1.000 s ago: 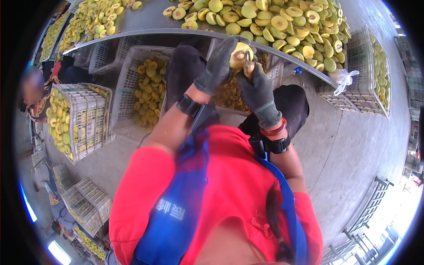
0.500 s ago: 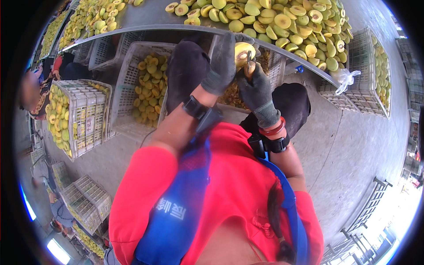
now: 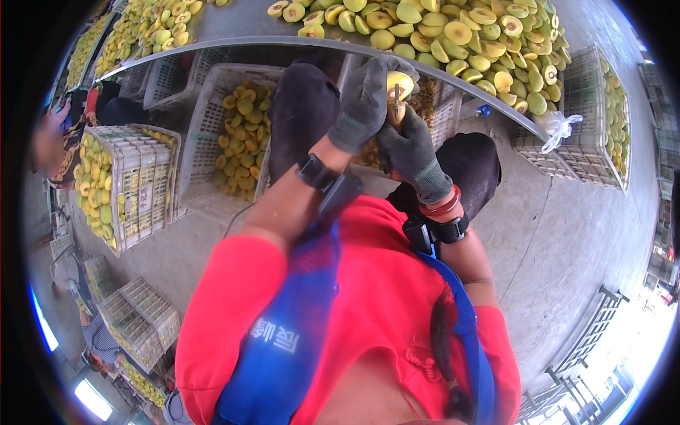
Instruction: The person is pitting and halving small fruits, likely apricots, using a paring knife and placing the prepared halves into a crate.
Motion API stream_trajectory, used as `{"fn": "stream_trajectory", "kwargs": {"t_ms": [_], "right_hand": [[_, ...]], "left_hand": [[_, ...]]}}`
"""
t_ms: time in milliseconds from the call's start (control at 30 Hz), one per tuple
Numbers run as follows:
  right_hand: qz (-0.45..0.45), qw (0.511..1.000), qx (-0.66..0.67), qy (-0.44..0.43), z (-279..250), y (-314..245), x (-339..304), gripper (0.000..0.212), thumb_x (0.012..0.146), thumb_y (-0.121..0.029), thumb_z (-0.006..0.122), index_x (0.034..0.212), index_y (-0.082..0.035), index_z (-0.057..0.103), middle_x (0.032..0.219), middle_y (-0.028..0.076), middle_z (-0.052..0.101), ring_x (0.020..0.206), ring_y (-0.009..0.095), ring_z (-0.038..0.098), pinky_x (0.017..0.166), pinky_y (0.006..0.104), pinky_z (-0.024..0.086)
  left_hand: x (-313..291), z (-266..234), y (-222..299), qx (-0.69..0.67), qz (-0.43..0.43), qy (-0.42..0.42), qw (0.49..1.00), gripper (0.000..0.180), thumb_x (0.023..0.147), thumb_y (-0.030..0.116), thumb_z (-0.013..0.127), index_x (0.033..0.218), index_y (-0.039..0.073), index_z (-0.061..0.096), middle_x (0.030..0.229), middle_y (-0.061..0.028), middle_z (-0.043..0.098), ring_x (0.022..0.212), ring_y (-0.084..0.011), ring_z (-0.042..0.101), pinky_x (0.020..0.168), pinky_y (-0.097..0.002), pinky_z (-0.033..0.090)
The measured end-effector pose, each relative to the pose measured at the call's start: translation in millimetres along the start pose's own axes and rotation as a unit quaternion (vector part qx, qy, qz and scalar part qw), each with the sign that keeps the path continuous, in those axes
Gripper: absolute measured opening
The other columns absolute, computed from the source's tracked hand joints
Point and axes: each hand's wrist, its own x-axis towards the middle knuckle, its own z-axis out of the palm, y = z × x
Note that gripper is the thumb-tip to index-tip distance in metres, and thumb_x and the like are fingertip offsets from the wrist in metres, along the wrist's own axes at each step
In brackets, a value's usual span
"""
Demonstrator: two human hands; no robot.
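Two hands (image 3: pixel 360 106) (image 3: pixel 413 150) — one fruit (image 3: pixel 404 83), one tool (image 3: pixel 397 115)

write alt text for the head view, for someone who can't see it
A gloved left hand holds a cut yellow fruit while the gloved right hand holds a tool up to it. More cut fruit lies heaped on a metal table ahead, and a crate of fruit stands below.

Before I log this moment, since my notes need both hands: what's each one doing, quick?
Left hand: closed around a cut yellow-green fruit.
Right hand: closed on a small tool, its metal end at the fruit.
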Motion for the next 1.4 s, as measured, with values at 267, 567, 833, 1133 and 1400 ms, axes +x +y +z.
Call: {"fn": "stream_trajectory", "kwargs": {"t_ms": [267, 567, 833, 1133, 1400], "right_hand": [[0.185, 0.953, 0.200, -0.130, -11, -21, -4, 0.011, 0.085, -0.007, 0.050, 0.095, -0.003, 0.049, 0.054, 0.002, 0.048, 0.038, 0.011, 0.047, 0.034, 0.0251, 0.036], [0.068, 0.991, 0.061, -0.093, -2, -10, -6, 0.011, 0.085, -0.010, 0.053, 0.093, -0.003, 0.050, 0.054, 0.002, 0.049, 0.038, 0.010, 0.046, 0.036, 0.0232, 0.035], [0.184, 0.946, 0.156, -0.216, -21, -9, -5, 0.017, 0.087, -0.018, 0.057, 0.088, -0.003, 0.048, 0.054, 0.001, 0.047, 0.038, 0.009, 0.042, 0.035, 0.0225, 0.033], [0.185, 0.919, 0.162, -0.308, -24, 15, -5, 0.017, 0.086, -0.018, 0.058, 0.086, -0.004, 0.048, 0.055, 0.002, 0.045, 0.037, 0.011, 0.040, 0.033, 0.0232, 0.032], [0.136, 0.947, 0.098, -0.273, 1, -5, 7, 0.013, 0.086, -0.015, 0.057, 0.084, -0.004, 0.049, 0.055, 0.001, 0.046, 0.037, 0.010, 0.041, 0.036, 0.0225, 0.034]], "left_hand": [[-2, -11, -2, -0.127, -0.112, -0.021, 0.985, 0.059, 0.097, 0.046, 0.030, 0.089, -0.004, 0.060, 0.082, -0.0134, 0.065, 0.070, -0.0207, 0.064, 0.067, -0.0300, 0.053], [-1, -13, -3, -0.069, -0.087, -0.024, 0.994, 0.060, 0.097, 0.046, 0.032, 0.086, -0.004, 0.063, 0.079, -0.0120, 0.066, 0.070, -0.0192, 0.064, 0.067, -0.0296, 0.053], [8, -32, -8, -0.052, -0.078, -0.248, 0.964, 0.055, 0.097, 0.045, 0.036, 0.086, -0.001, 0.065, 0.080, -0.0078, 0.066, 0.076, -0.0149, 0.062, 0.071, -0.0279, 0.050], [0, -51, -15, 0.073, 0.002, -0.308, 0.949, 0.032, 0.094, 0.022, 0.044, 0.084, -0.001, 0.064, 0.079, -0.0093, 0.065, 0.076, -0.0174, 0.061, 0.073, -0.0283, 0.048], [-10, -58, 18, 0.035, -0.098, 0.006, 0.994, 0.056, 0.096, 0.045, 0.036, 0.088, -0.003, 0.062, 0.077, -0.0107, 0.065, 0.073, -0.0178, 0.064, 0.065, -0.0290, 0.051]]}}
